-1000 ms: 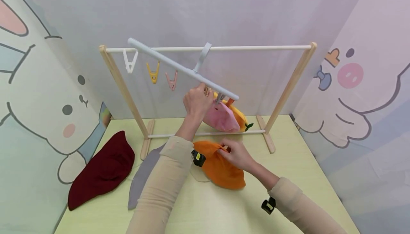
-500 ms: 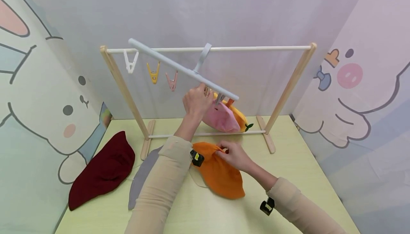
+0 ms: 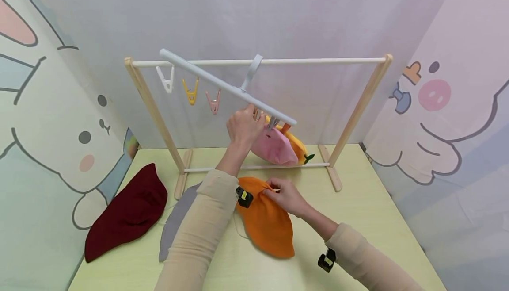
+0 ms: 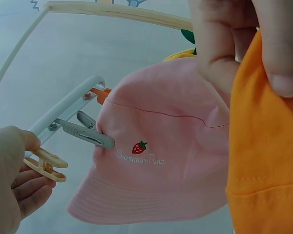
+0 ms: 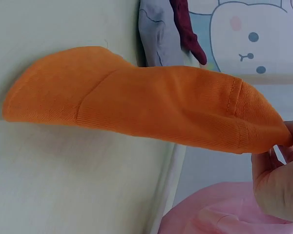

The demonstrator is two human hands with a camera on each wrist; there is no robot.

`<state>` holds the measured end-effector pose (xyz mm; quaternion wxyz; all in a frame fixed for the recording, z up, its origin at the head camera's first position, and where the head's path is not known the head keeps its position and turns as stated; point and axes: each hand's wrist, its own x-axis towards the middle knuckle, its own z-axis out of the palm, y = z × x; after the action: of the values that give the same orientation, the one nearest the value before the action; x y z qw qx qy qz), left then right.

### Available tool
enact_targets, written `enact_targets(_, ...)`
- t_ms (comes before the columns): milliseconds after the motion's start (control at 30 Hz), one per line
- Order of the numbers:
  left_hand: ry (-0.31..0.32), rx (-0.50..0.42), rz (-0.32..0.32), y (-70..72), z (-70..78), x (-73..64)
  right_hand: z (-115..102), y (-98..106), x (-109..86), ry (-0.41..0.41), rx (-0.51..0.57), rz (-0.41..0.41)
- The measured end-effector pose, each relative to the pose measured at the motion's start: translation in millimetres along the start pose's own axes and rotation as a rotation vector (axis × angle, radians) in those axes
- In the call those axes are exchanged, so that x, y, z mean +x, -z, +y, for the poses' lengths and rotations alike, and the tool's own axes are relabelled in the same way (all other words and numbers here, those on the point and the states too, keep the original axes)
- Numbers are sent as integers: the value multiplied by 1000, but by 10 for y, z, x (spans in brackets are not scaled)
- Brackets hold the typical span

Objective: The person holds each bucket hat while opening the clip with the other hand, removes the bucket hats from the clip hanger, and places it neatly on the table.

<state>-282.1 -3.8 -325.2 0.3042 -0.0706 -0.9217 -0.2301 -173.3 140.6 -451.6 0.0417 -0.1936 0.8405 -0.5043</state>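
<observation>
My left hand (image 3: 244,125) is at the lower right part of a tilted pale blue hanger (image 3: 207,76), pinching a beige clothespin (image 4: 51,173) attached to it. Nothing shows between that clothespin's tips in the left wrist view. My right hand (image 3: 288,197) pinches the edge of an orange bucket hat (image 3: 270,233), which hangs down in front of the drying rack. Beside the beige clothespin, a grey clothespin (image 4: 85,134) grips a pink bucket hat (image 4: 158,126) with a strawberry on it. Behind that hat, an orange clothespin (image 4: 102,94) and a yellow-orange hat (image 3: 300,147) are partly hidden.
A wooden rack with a white top bar (image 3: 318,61) carries the hanger. White (image 3: 167,81), yellow (image 3: 191,92) and pink clothespins (image 3: 214,103) dangle from the hanger's left side. A maroon hat (image 3: 127,220) and a grey hat (image 3: 176,227) lie on the table's left, the grey one partly under my left arm.
My right hand has shifted slightly left, and the orange hat's lower edge has swung down and left. The white clothespin has swung right. My left hand stays nearly still.
</observation>
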Motion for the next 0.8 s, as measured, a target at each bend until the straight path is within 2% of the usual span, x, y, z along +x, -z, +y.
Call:
enact_targets(167,-4,3,3,5,1,-6,-16,-48,12,-84,99,16)
enact_targets(467,-7,0,-7,19,10,-17,-32,-156,66,-184,244,54)
enact_targets(800,-7,7,-19,27,14,-20,80,-212,94,-323,338,88)
